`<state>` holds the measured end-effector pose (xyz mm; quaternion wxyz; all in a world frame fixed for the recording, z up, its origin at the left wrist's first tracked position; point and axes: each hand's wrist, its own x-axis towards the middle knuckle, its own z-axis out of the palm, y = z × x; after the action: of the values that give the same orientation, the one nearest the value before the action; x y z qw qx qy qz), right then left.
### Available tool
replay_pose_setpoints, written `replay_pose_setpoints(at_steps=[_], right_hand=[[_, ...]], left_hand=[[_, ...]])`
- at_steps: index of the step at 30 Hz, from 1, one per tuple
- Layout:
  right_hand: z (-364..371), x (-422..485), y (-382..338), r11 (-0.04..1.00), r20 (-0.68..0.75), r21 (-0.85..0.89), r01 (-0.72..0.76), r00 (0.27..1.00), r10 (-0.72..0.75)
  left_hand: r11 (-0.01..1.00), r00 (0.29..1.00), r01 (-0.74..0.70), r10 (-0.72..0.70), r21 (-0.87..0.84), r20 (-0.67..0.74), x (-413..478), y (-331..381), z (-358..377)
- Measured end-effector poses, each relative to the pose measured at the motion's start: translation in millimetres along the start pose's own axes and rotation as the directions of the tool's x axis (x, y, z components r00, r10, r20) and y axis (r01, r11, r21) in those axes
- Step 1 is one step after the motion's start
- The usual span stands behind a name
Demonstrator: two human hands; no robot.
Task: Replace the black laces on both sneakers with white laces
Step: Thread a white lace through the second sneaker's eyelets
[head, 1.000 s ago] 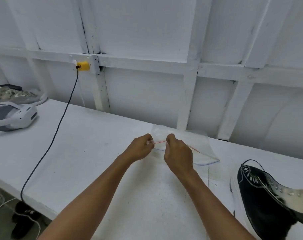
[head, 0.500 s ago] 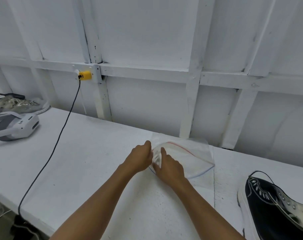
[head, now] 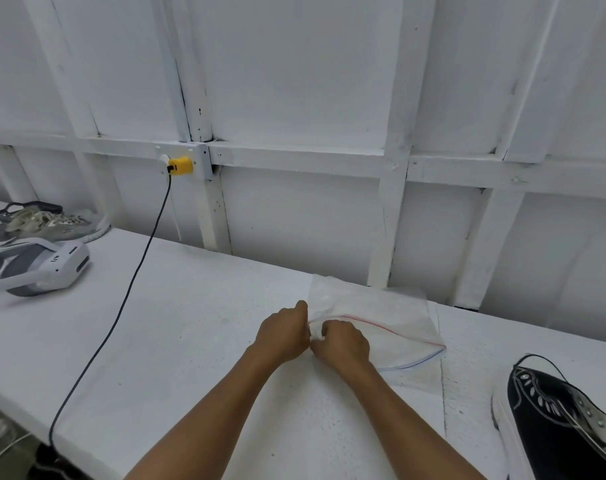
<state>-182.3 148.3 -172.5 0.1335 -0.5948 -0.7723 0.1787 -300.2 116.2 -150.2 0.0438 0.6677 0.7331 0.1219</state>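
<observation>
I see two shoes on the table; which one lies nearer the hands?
The black sneaker at the lower right edge, with silver eyelets. The grey sneaker sits far off at the table's left end, near the wall.

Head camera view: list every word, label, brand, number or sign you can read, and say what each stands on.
Nothing here reads clearly.
White and grey device: small dark mark on its end face, too blurred to read.
Black canvas sneaker: white stitching only, no lettering.
Clear plastic zip bag: red and blue seal lines, no print.
Yellow plug: no marking visible.
</observation>
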Motion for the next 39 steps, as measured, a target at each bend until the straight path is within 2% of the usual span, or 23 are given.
replay_pose_setpoints(at_steps=[2,4,7,9,11,13,15,18,20,25,30,32,33,35,37,39], right_hand=[[-19,-3,1,0.996,0.087,0.083,-0.011,0.996,0.004],[-45,-9,1,0.952,0.197,0.299,-0.067,0.98,0.007],[-86,-21,3,0.778,0.304,0.597,-0.197,0.953,0.008],[-109,-29,7,0.636,0.274,0.74,-0.218,0.962,0.01],[-126,-34,14,0.507,0.213,0.839,-0.2,0.977,0.034],[-139,-36,21,0.429,0.174,0.883,-0.19,0.982,0.077],[-154,-42,29,0.394,0.151,0.9,-0.185,0.982,0.116],[-174,-50,37,0.363,0.138,0.913,-0.185,0.979,0.153],[-187,-57,40,0.327,0.132,0.927,-0.182,0.977,0.17],[-214,-65,49,0.177,0.135,0.97,-0.167,0.974,0.18],[-228,-64,65,0.095,0.138,0.983,-0.159,0.971,0.195],[-230,-60,74,0.127,0.15,0.976,-0.178,0.968,0.203],[-232,-58,79,0.188,0.165,0.96,-0.205,0.964,0.21],[-237,-56,89,0.407,0.183,0.871,-0.274,0.951,0.249],[-243,-54,99,0.661,0.17,0.68,-0.319,0.944,0.281],[-246,-53,110,0.797,0.165,0.505,-0.333,0.943,0.289]], left_hand=[[0.999,1.0,-0.005,0.005,0.041,-0.001,0,1,-2],[0.998,1.0,-0.012,0.012,0.064,0.015,1,3,-4],[0.996,0.995,-0.046,0.039,0.074,0.087,2,7,-4],[0.997,0.985,-0.075,0.07,0.027,0.158,4,8,-3],[0.988,0.967,-0.085,0.113,-0.129,0.226,6,11,-5],[0.924,0.95,-0.039,0.152,-0.381,0.272,5,18,-13],[0.8,0.94,-0.017,0.218,-0.599,0.264,1,34,-27],[0.606,0.925,-0.023,0.315,-0.795,0.214,-3,54,-41],[0.523,0.903,-0.013,0.373,-0.852,0.215,-5,67,-44],[0.545,0.845,-0.071,0.478,-0.835,0.24,-10,100,-41],[0.515,0.869,-0.069,0.452,-0.855,0.202,-12,127,-39],[0.47,0.869,-0.037,0.451,-0.882,0.203,-9,131,-40],[0.426,0.868,-0.009,0.452,-0.905,0.205,-7,133,-41],[0.324,0.881,0.049,0.432,-0.945,0.193,-3,136,-45],[0.291,0.917,0.036,0.371,-0.956,0.147,1,141,-53],[0.293,0.943,0.006,0.317,-0.956,0.104,5,149,-58]])
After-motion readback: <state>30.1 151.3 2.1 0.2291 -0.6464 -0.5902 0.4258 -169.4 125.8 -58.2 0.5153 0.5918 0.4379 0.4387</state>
